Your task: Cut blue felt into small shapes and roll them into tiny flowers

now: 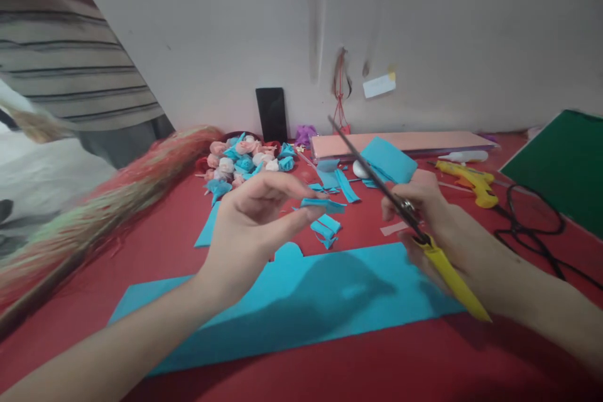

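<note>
My left hand pinches a small folded piece of blue paper between thumb and fingertips, above the table. My right hand grips a pair of scissors with a yellow handle, its dark blades pointing up and to the left. The blades are apart from the paper piece. Below both hands a long blue paper strip lies flat, with their shadow on it. Several blue scraps are scattered just beyond my left fingertips. A folded blue paper stack lies behind the scissors.
Pink, white, red and blue paper roses are heaped at the back left. A black phone leans on the wall. At right are a yellow glue gun, its black cable and a green board. Someone in striped clothing is at left.
</note>
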Motion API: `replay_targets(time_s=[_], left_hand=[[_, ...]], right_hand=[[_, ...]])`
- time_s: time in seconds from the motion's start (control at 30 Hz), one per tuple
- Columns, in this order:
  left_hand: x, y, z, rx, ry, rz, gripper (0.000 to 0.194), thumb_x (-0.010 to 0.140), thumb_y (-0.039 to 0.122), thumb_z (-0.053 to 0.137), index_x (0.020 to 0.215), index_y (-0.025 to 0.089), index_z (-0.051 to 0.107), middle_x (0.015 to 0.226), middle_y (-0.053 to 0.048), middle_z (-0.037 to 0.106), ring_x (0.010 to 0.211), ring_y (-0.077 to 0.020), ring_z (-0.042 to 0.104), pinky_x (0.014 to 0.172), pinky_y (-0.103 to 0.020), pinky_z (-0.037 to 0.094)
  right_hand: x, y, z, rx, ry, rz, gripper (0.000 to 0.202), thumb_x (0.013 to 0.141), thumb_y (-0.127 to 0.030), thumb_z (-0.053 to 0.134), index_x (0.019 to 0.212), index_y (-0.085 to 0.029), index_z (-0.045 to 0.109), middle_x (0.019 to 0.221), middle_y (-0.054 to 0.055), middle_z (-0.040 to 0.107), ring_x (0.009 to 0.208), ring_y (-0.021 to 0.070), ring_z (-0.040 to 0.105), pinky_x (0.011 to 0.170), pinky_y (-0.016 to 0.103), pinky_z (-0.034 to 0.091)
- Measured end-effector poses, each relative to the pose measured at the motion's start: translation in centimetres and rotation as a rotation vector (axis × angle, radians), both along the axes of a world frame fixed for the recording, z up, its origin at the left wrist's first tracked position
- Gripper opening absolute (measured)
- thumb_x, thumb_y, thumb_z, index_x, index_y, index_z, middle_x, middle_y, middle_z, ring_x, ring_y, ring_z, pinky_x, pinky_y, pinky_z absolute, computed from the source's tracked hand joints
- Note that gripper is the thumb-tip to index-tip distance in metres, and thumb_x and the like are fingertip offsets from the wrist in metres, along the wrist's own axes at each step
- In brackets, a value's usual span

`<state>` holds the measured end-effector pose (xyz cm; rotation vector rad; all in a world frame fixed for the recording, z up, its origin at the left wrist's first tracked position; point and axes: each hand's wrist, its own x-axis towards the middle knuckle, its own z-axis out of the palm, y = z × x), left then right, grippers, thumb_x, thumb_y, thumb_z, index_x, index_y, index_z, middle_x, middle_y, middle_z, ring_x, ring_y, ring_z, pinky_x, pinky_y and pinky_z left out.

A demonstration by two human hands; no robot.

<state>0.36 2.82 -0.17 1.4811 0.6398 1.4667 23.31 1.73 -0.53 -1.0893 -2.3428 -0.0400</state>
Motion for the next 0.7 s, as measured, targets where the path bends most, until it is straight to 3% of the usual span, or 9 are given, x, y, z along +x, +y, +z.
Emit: replay_targets(time_s=[0.2, 0.5, 0.7], left_hand=[[-0.5, -0.1, 0.5, 0.058, -0.001, -0.035, 0.016, 0.069, 0.01, 0.072, 0.076, 0.024, 0.069, 0.076, 0.003, 0.069, 0.073, -0.0118, 0.065, 0.068, -0.021, 0.056], [-0.3, -0.1, 0.5, 0.043, -0.073, -0.126, 0.025, 0.067, 0.003, 0.072, 0.084, 0.019, 0.062, 0.073, 0.005, 0.071, 0.073, -0.0082, 0.068, 0.07, -0.014, 0.054], [-0.4, -0.6, 0.3, -0.002, -0.014, -0.136, 0.028, 0.068, 0.006, 0.072, 0.087, 0.024, 0.06, 0.071, 0.008, 0.071, 0.061, -0.0106, 0.068, 0.053, -0.016, 0.054]], right_hand=[[0.7, 0.7, 1.7, 0.304, -0.185, 0.076, 0.027, 0.069, -0.012, 0.044, 0.094, -0.023, 0.044, 0.069, 0.002, 0.054, 0.059, 0.0197, 0.052, 0.048, 0.028, 0.039], [0.6, 0.5, 1.4, 0.396, -0.183, 0.057, 0.026, 0.065, -0.01, 0.044, 0.087, -0.023, 0.043, 0.065, 0.0, 0.054, 0.057, 0.0184, 0.051, 0.051, 0.027, 0.04], [0.6, 0.5, 1.2, 0.433, -0.198, 0.02, 0.031, 0.063, -0.012, 0.041, 0.091, -0.023, 0.044, 0.064, 0.0, 0.057, 0.057, 0.0194, 0.055, 0.049, 0.028, 0.039]])
